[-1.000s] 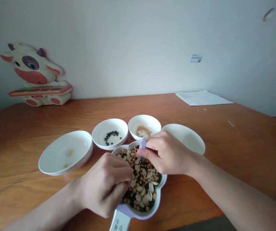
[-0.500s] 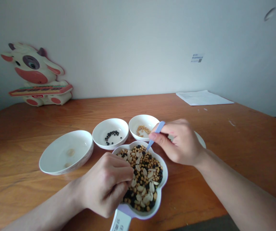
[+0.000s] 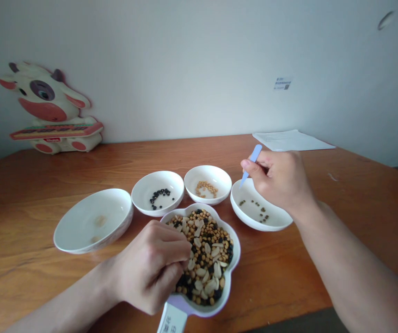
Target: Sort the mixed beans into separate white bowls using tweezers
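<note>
My right hand (image 3: 282, 178) pinches light purple tweezers (image 3: 250, 164), tips down over the right white bowl (image 3: 254, 222), which holds several small green beans (image 3: 263, 215). Whether anything is between the tips is too small to tell. My left hand (image 3: 157, 266) is closed over the left edge of a flower-shaped tray (image 3: 231, 273) with a labelled handle (image 3: 172, 319). Its fingertips are hidden, so what it grips cannot be made out. Inside the tray lie mixed yellow beans, dark beans and pale peanut halves (image 3: 200, 273).
Behind the tray stand a white bowl with black beans (image 3: 159, 175) and another with yellow beans (image 3: 208, 169). A larger white bowl (image 3: 81, 212) sits at the left. Farther back are a cow toy with a keyboard (image 3: 53, 111) and papers (image 3: 292, 140) by the wall.
My right hand has moved the tweezers from the tray up and rightward to above the right bowl, whose green beans now show. My left hand stays at the tray.
</note>
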A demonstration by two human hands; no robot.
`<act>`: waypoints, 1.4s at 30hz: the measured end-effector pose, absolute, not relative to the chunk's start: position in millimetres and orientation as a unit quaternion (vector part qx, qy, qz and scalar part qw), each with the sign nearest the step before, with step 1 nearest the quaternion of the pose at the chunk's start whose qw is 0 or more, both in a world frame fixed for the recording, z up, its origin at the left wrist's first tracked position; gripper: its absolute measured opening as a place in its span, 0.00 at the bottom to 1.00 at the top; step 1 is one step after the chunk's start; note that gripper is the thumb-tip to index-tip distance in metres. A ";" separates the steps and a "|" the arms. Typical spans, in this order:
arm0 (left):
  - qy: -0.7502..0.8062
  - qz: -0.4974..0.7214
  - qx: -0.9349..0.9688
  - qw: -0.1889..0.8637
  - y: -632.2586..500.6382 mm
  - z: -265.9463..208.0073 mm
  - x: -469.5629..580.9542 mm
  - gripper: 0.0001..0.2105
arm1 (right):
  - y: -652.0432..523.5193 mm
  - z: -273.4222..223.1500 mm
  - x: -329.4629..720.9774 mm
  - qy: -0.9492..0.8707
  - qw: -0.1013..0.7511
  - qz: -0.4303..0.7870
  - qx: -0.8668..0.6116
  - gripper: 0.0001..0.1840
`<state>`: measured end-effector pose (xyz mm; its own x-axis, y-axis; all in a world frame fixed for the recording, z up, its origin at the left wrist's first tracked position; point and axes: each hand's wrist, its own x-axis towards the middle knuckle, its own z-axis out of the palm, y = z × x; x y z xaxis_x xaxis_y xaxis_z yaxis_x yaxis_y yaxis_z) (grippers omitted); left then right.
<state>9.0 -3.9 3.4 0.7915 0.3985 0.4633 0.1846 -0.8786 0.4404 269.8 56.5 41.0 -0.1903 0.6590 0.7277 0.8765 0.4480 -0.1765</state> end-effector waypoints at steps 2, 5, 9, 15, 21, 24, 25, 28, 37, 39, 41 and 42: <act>0.160 0.282 0.927 0.190 -3.8 3.1 8.9 0.11 | 57.0 40.8 269.0 -0.758 0.373 -0.133 -0.519 0.23; 0.160 0.284 0.925 0.195 -3.5 2.8 8.5 0.11 | 57.4 40.7 269.2 -0.750 0.370 -0.132 -0.532 0.24; 0.158 0.285 0.924 0.202 -3.5 3.0 7.8 0.10 | 52.4 41.0 265.5 -0.738 0.423 -0.132 -0.509 0.22; 0.158 0.287 0.923 0.200 -3.2 3.3 7.7 0.10 | 31.7 34.1 236.5 -0.849 0.421 0.048 -0.316 0.17; 0.168 0.284 0.924 0.194 -3.9 2.3 6.9 0.11 | 24.1 22.0 217.4 -0.895 0.333 0.145 -0.257 0.17; 0.169 0.288 0.923 0.193 -4.5 2.2 6.7 0.10 | 25.4 21.4 218.7 -0.892 0.320 0.151 -0.280 0.17; 0.169 0.289 0.922 0.192 -4.6 2.2 6.6 0.10 | 25.7 21.5 219.3 -0.892 0.319 0.153 -0.281 0.17; 0.168 0.287 0.923 0.194 -4.7 1.7 6.3 0.10 | 26.1 21.0 219.5 -0.895 0.316 0.155 -0.272 0.17; 0.166 0.290 0.923 0.191 -4.1 2.9 7.2 0.10 | 26.0 18.6 218.1 -0.905 0.286 0.146 -0.278 0.20; 0.166 0.289 0.923 0.192 -4.0 3.3 7.4 0.10 | 26.1 18.2 218.4 -0.908 0.274 0.144 -0.284 0.20; 0.165 0.288 0.923 0.193 -3.9 3.2 7.3 0.10 | 26.6 17.6 218.5 -0.909 0.264 0.137 -0.291 0.21; 0.164 0.288 0.923 0.194 -3.9 3.0 7.2 0.10 | 26.9 17.2 218.5 -0.910 0.261 0.135 -0.293 0.21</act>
